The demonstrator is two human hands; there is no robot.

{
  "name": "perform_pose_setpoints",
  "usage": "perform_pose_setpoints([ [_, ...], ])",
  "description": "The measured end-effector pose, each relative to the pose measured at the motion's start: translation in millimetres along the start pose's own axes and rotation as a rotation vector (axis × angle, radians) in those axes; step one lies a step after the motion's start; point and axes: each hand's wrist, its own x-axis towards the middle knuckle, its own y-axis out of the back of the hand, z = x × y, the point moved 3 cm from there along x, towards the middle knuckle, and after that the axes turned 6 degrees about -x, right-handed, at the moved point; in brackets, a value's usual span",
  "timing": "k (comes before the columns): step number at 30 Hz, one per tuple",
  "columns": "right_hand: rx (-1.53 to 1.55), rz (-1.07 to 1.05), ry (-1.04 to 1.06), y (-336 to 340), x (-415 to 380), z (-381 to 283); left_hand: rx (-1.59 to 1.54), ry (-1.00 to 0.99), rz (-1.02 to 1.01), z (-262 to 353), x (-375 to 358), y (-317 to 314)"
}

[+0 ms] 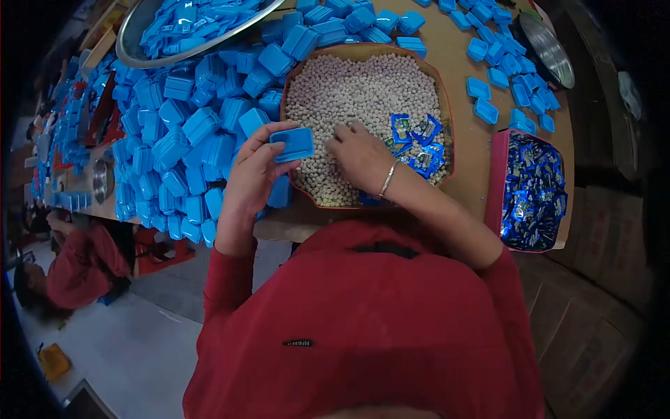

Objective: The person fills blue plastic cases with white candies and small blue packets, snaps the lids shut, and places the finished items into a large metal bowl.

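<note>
My left hand [259, 162] grips a small blue plastic box [296, 143] by its side, with the thumb over its rim. The hollow of the box faces up, beside the left edge of a wide orange-rimmed tray [452, 150]. That tray is full of small pale round pellets [349, 87]. Down among the pellets is my right hand [359, 155], its fingers curled; the fingertips are partly hidden, so what they hold does not show. Just right of this hand, several shiny blue printed packets [427, 130] lie on the pellets.
A large heap of blue boxes [202, 126] covers the table's left side, below a metal basin [124, 45] of flat blue pieces. A pink-edged container [497, 181] of blue packets stands right. Loose blue trays [486, 110] lie upper right. Another person [80, 265] sits at left.
</note>
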Motion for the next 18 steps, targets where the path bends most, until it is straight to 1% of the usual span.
perform_pose_setpoints([
  [1, -0.004, 0.070, 0.000, 3, -4, 3, 0.008, 0.001, -0.022, -4, 3, -2],
  [4, 0.201, 0.013, -0.019, 4, -3, 28, 0.158, -0.007, -0.027, -15, 14, -15],
  [5, 0.323, 0.031, -0.032, 5, -1, 38, 0.215, -0.012, -0.041, -22, 18, -17],
  [7, 0.407, 0.106, -0.041, 17, -5, 42, 0.332, -0.025, -0.064, -36, 26, -20],
  [8, 0.450, 0.143, -0.043, 25, -5, 44, 0.343, -0.053, -0.050, -41, 27, -23],
  [9, 0.470, 0.112, -0.072, 37, -5, 36, 0.248, -0.007, -0.057, -44, 25, -29],
  [11, 0.388, 0.191, -0.013, 49, -3, 20, 0.059, 0.088, -0.067, -47, 22, -39],
  [13, 0.319, 0.236, 0.023, 49, -2, 9, -0.128, 0.125, -0.057, -60, 29, -38],
  [14, 0.366, 0.275, 0.023, 51, -4, 7, -0.222, 0.142, -0.053, -65, 32, -37],
  [16, 0.464, 0.347, 0.022, 56, -5, 4, -0.286, 0.127, -0.066, -61, 32, -34],
  [17, 0.469, 0.319, 0.003, 61, -5, 9, -0.319, 0.121, -0.069, -59, 32, -33],
  [18, 0.595, 0.339, -0.065, 66, -7, 16, -0.322, 0.138, -0.089, -58, 32, -33],
])
